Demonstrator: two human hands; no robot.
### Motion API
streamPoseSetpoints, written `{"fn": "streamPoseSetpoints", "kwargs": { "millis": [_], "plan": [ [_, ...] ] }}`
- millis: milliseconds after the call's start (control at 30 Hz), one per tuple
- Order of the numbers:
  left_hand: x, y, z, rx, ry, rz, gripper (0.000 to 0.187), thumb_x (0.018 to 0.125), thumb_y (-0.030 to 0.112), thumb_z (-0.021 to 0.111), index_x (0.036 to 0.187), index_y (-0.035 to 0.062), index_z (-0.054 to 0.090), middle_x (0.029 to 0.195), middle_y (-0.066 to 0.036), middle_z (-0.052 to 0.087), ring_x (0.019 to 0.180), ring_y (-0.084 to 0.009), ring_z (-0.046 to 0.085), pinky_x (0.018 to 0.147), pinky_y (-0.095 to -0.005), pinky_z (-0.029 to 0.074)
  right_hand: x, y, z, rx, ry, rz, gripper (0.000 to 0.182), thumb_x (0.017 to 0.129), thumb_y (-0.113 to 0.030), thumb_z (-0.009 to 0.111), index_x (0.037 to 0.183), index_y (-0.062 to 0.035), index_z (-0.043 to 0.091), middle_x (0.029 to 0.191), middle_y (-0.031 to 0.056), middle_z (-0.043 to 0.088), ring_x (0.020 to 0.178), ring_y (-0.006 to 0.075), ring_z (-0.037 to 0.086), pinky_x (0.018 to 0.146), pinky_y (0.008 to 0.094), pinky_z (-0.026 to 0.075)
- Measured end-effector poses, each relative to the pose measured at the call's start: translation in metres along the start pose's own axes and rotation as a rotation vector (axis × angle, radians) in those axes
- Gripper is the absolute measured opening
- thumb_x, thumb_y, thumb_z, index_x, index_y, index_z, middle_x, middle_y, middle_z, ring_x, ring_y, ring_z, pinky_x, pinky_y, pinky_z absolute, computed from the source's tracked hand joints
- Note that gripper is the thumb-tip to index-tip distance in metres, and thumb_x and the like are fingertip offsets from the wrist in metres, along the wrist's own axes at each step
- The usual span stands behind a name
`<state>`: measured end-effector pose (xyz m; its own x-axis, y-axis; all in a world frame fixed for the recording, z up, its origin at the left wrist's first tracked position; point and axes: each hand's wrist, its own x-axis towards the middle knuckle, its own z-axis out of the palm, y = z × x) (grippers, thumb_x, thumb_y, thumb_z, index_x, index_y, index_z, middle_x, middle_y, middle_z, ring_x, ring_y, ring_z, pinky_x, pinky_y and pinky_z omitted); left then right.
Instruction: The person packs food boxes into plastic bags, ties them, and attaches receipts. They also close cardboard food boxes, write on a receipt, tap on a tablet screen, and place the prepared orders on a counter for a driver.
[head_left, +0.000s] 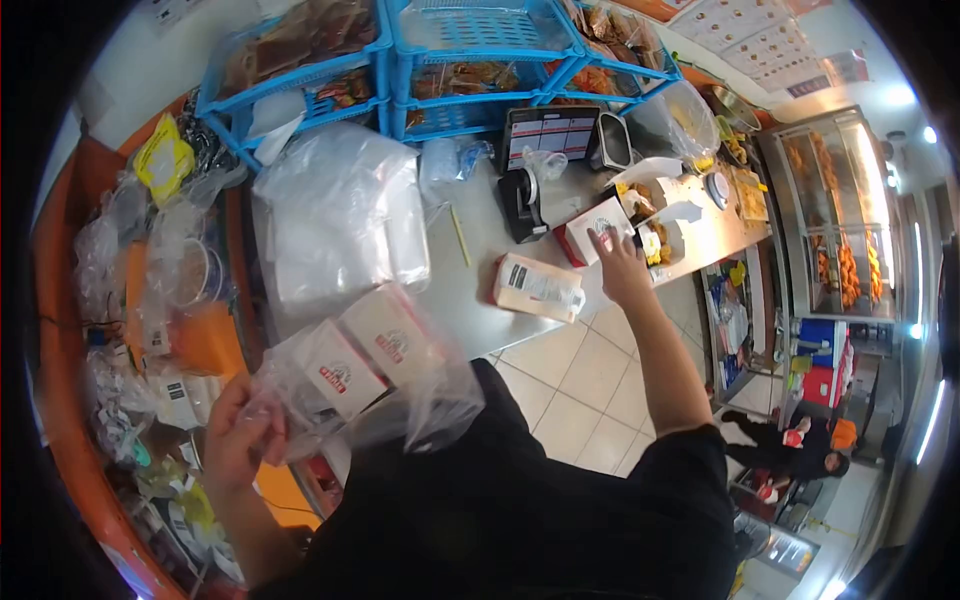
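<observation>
My left hand (240,440) has its fingers closed on the edge of a clear plastic bag (440,405). Inside the bag lie two white takeaway boxes, one (340,370) beside the other (395,340), both with a red and black print. My right hand (622,262) rests with spread fingers on the lid of a closed white takeaway box (597,228) with red sides. Nearer to me on the counter is another box (540,288) with a printed slip on it. Just past my right hand stand open boxes of food (655,242) with their lids up.
The steel counter (480,310) carries a stack of clear bags (345,215), a tape dispenser (522,205) and a yellow pencil-like stick (460,235). Blue crates (460,85) stand behind. A heated display case (840,220) is at right; another person (800,445) stands farther off.
</observation>
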<state>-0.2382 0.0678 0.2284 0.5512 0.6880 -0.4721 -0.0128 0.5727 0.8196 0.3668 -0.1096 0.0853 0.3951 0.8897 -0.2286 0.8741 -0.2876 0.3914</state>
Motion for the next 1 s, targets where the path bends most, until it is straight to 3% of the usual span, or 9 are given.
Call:
{"fn": "streamPoseSetpoints", "kwargs": {
  "millis": [33,133,267,433,633,767,833,967,1000],
  "plan": [
    [0.000,-0.003,-0.001,0.005,0.080,-0.091,0.035,0.092,0.016,0.066,0.122,0.0066,0.053,0.086,-0.006,0.059,0.049,-0.0124,0.048,0.045,-0.0270,0.039,0.023,0.018,0.031,0.026,0.001,-0.092,0.092,0.088,-0.007,0.065,0.167,-0.0280,0.024,0.171,0.0147,0.024,0.156,0.0300,0.031,0.119,0.0595,0.035],
    [-0.002,-0.008,0.017,-0.061,0.141,0.044,0.046,0.089,0.012,0.064,0.132,0.0049,0.050,0.089,-0.007,0.060,0.054,-0.0118,0.050,0.047,-0.0247,0.038,0.081,0.051,0.049,-0.286,0.031,-0.467,0.084,0.093,-0.016,0.063,0.166,-0.0342,0.025,0.174,0.0088,0.021,0.159,0.0263,0.026,0.126,0.0573,0.023],
    [-0.032,-0.021,0.027,-0.188,0.316,0.320,0.056,0.097,0.024,0.068,0.145,0.0065,0.046,0.123,-0.018,0.065,0.062,-0.0090,0.049,0.051,-0.0227,0.036,0.138,0.065,0.075,0.051,-0.104,-0.691,0.114,0.054,-0.022,0.095,0.154,-0.0106,0.041,0.143,0.0166,0.053,0.136,0.0363,0.048,0.119,0.0491,0.038],
    [-0.023,-0.014,0.074,-0.092,0.528,0.385,0.025,0.106,0.023,0.058,0.125,0.0069,0.054,0.137,-0.020,0.063,0.055,-0.0056,0.043,0.050,-0.0218,0.035,0.113,0.039,-0.053,0.512,-0.056,-0.463,0.114,0.060,-0.012,0.088,0.159,-0.0045,0.032,0.148,0.0219,0.047,0.139,0.0414,0.046,0.118,0.0479,0.039],
    [-0.020,-0.013,0.091,0.064,0.570,0.239,0.025,0.109,0.023,0.054,0.125,0.0053,0.061,0.080,-0.001,0.064,0.051,-0.0026,0.036,0.048,-0.0213,0.032,0.025,-0.047,-0.276,0.796,0.063,-0.856,0.115,0.058,-0.012,0.090,0.158,0.0021,0.034,0.136,0.0253,0.056,0.132,0.0405,0.053,0.112,0.0455,0.045],
    [-0.017,-0.004,0.081,0.022,0.350,0.245,0.030,0.111,0.024,0.050,0.132,0.0052,0.060,0.064,0.006,0.046,0.050,-0.0018,0.036,0.046,-0.0209,0.031,0.011,-0.197,-0.307,0.790,-0.444,-1.387,0.117,0.065,-0.045,0.083,0.157,0.0064,0.034,0.138,0.0312,0.057,0.130,0.0426,0.056,0.109,0.0453,0.047],
    [-0.025,-0.004,0.060,0.033,0.260,0.264,0.030,0.112,0.025,0.048,0.133,0.0056,0.059,0.064,0.006,0.045,0.050,-0.0015,0.037,0.046,-0.0208,0.031,-0.010,-0.279,-0.304,0.529,-0.730,-1.164,0.108,0.072,-0.052,0.076,0.150,0.0109,0.037,0.133,0.0278,0.060,0.117,0.0406,0.063,0.105,0.0420,0.050],
    [-0.044,-0.030,0.041,-0.227,0.122,0.109,0.033,0.114,0.028,0.044,0.139,0.0093,0.055,0.065,0.000,0.048,0.051,-0.0064,0.043,0.046,-0.0225,0.034,-0.010,-0.363,-0.238,0.557,-0.529,-0.762,0.106,0.082,-0.056,0.071,0.153,0.0117,0.034,0.137,0.0320,0.059,0.120,0.0438,0.062,0.104,0.0456,0.050],
    [-0.039,-0.055,0.040,-0.259,0.079,0.116,0.034,0.113,0.026,0.044,0.141,0.0082,0.052,0.105,-0.008,0.055,0.051,-0.0087,0.045,0.046,-0.0236,0.036,-0.011,-0.379,-0.214,0.617,-0.348,-0.591,0.111,0.084,-0.061,0.068,0.158,0.0103,0.027,0.136,0.0345,0.059,0.127,0.0469,0.060,0.106,0.0517,0.049]
  ]
}}
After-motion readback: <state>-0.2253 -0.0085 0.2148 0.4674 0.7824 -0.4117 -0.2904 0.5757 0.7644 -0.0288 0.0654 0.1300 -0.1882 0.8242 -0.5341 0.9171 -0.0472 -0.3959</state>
